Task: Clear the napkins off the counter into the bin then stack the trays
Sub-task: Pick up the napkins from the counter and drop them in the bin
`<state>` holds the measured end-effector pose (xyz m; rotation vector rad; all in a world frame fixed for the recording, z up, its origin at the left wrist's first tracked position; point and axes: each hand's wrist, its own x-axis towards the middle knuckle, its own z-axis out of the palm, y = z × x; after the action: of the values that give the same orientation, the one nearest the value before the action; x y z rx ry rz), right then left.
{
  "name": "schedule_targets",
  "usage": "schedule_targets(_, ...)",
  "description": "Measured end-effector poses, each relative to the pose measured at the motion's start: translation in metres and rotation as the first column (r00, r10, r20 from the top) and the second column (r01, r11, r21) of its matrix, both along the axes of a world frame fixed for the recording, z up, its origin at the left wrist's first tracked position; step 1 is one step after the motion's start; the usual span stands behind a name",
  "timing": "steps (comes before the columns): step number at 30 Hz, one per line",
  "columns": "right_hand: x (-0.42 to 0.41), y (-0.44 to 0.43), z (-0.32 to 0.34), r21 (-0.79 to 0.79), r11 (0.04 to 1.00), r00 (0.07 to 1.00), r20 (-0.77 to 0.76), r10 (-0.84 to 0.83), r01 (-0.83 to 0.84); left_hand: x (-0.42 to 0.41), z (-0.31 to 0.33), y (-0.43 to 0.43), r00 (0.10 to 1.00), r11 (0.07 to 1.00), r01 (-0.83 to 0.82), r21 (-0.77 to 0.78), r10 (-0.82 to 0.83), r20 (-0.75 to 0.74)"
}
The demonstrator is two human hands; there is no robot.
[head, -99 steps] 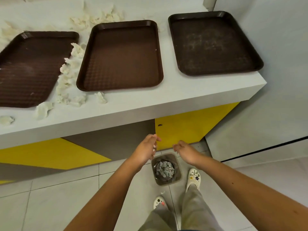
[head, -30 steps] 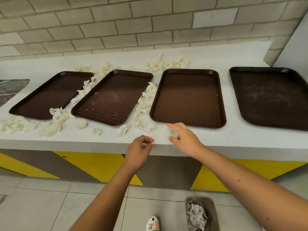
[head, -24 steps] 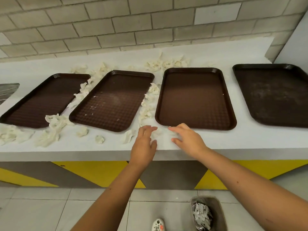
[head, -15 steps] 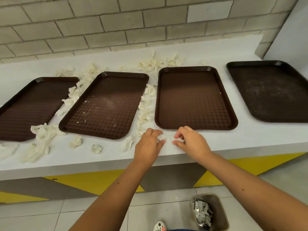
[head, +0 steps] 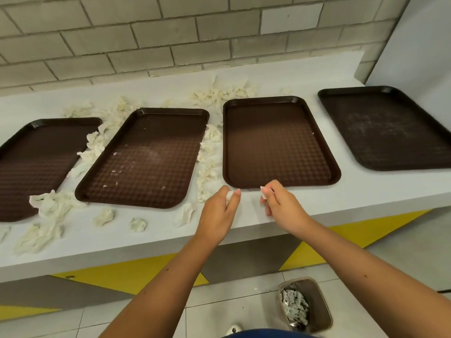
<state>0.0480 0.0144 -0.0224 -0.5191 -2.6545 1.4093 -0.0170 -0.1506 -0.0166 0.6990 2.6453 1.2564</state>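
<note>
Lower right of frame, on the floor: bin [head: 317,297] holding napkin scraps [head: 295,309]. Centre frame, at the front edge of the counter [head: 158,237]: left hand [head: 218,211], fingers curled, pinching a crumpled napkin piece [head: 229,196]; right hand [head: 280,206] likewise pinching a second piece [head: 263,191]. Both hands sit just in front of the third tray [head: 275,145] from the left. Four brown trays [head: 146,159] lie flat in a row across the counter, unstacked. Loose napkins [head: 208,157] lie between trays at centre left, at lower left, and behind the trays toward the tiled wall [head: 170,32] at top.

Left hand [head: 218,211] and right hand [head: 280,203] each pinch a crumpled white paper napkin scrap above the pale grey counter [head: 366,191], near four brown plastic trays [head: 275,142].
</note>
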Motion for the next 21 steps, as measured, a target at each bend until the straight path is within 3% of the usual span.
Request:
schedule_targets(3, 0.002, -0.001, 0.003, -0.306, 0.952, 0.999, -0.020, -0.041, 0.033, 0.001, 0.002, 0.004, 0.994, 0.994, -0.033, 0.108, 0.022, 0.103)
schedule_targets(6, 0.007, 0.000, 0.005, -0.394, 0.915, 0.996, -0.001, -0.091, 0.083, 0.003, -0.004, 0.008, 0.973, 0.981, -0.019, 0.196, -0.027, 0.228)
schedule_targets(13, 0.043, 0.024, 0.016, -0.332, 0.930, 0.981, -0.061, -0.184, 0.154, 0.035, 0.013, 0.034, 0.968, 0.958, -0.151, 0.242, 0.093, 0.233)
schedule_targets(17, 0.081, 0.047, 0.004, -0.087, 0.989, 0.985, -0.113, -0.133, 0.123, 0.059, 0.008, 0.052, 0.973, 0.972, -0.136, 0.192, 0.095, 0.208)
schedule_targets(21, 0.126, 0.077, -0.025, -0.015, 1.000, 0.999, 0.031, -0.019, 0.019, 0.084, -0.003, 0.076, 0.962, 0.977, -0.099, 0.189, 0.045, 0.270)
